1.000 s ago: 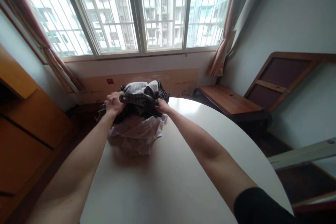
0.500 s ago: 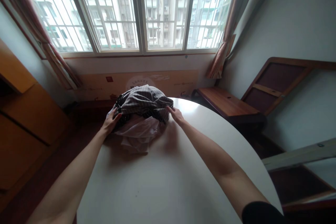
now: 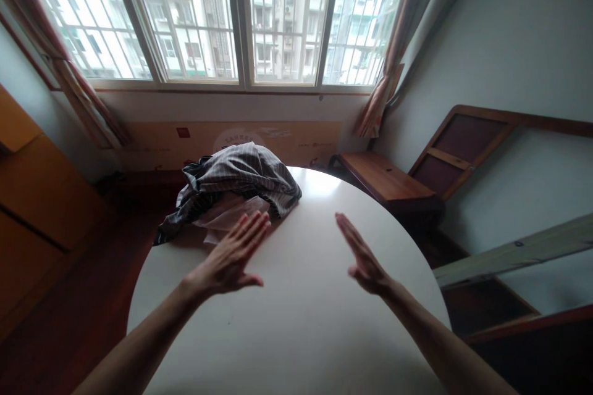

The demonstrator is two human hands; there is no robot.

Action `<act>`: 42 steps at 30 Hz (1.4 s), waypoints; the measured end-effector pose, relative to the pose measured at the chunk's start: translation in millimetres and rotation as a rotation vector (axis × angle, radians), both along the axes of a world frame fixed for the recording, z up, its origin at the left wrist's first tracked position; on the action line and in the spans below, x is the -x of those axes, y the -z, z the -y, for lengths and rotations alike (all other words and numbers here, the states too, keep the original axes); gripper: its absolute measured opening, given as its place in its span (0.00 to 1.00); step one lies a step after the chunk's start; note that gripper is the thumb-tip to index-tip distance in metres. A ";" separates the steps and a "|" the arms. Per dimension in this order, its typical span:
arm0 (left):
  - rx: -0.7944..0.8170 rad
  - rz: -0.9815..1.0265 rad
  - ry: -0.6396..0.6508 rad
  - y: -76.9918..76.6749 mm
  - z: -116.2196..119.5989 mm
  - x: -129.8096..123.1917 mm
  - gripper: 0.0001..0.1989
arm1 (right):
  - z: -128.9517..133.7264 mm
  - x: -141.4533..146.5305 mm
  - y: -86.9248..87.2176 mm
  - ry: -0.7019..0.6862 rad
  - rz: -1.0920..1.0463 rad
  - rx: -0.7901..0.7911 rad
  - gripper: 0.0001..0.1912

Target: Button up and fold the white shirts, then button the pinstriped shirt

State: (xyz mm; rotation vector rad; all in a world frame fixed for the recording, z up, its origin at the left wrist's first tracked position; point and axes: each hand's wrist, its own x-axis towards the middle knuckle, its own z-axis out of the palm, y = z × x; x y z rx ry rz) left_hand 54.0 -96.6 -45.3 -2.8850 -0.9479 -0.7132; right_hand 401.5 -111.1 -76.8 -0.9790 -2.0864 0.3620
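A rumpled heap of cloth lies at the far left of the white round table (image 3: 296,327). On top of the heap is a grey striped cloth (image 3: 241,168), its dark left end reaching the table's edge. Thin pale pink material (image 3: 227,219) shows beneath it. My left hand (image 3: 234,253) is raised in front of the heap with fingers stretched out and thumb apart, holding nothing. To the right, my right hand (image 3: 361,253) is over the tabletop, edge-on, fingers extended and thumb apart, also with nothing in it.
Beyond the table are a barred window (image 3: 241,24) and a printed cardboard panel (image 3: 296,136). A low wooden bench (image 3: 389,179) and a leaning wooden frame (image 3: 449,148) stand at the right. An orange-brown cabinet (image 3: 32,197) is on the left.
Both hands have let go of the striped cloth and drawn back toward me. The cloth now lies spread wider over the heap, its left end lower. The view has shifted slightly.
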 end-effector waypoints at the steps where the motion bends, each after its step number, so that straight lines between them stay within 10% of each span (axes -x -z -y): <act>1: 0.075 -0.136 0.064 9.4 7.9 -8.9 0.49 | 12.3 0.0 3.5 -0.091 0.200 0.045 0.51; 7: 0.379 -0.391 0.109 59.4 14.7 -22.8 0.51 | 32.5 11.3 25.7 -0.245 0.641 0.291 0.52; 25: 0.350 -0.272 0.103 64.0 13.1 -23.0 0.44 | 30.7 13.7 27.8 -0.187 0.571 0.250 0.43; 31: -0.062 0.188 -0.188 20.6 -27.0 -3.2 0.13 | 34.5 20.2 32.6 0.021 0.291 0.155 0.13; 37: -0.186 0.510 -0.612 -36.1 -128.1 53.4 0.14 | 35.2 25.1 32.9 0.022 0.100 0.132 0.08; 42: -0.124 0.556 -0.844 -54.5 -155.4 53.2 0.21 | 31.2 28.8 29.0 0.042 -0.029 0.234 0.09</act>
